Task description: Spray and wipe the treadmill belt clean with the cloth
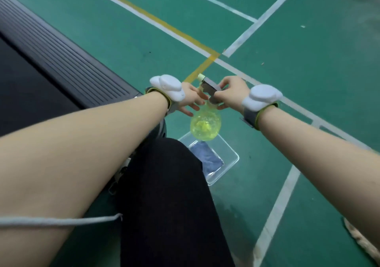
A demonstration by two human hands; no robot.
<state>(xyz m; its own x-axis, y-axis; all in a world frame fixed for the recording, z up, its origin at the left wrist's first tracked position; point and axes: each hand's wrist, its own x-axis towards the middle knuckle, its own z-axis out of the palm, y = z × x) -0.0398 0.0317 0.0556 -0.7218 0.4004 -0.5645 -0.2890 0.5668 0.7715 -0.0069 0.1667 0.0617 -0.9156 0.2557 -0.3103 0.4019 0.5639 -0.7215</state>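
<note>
A clear yellow-green spray bottle (205,125) with a grey trigger head hangs in the air in front of me, above a clear plastic bin. My right hand (232,91) grips the grey spray head from the right. My left hand (190,100) reaches in from the left, its fingers spread and touching the bottle's neck. A folded blue cloth (206,159) lies inside the bin. The black treadmill belt (24,85) and its ribbed side rail (67,54) run along the left edge of the view.
The clear plastic bin (226,163) sits on the green court floor (287,71), which carries white and yellow lines. My dark-trousered knee (168,194) fills the lower middle. A grey cord (61,221) crosses my left forearm.
</note>
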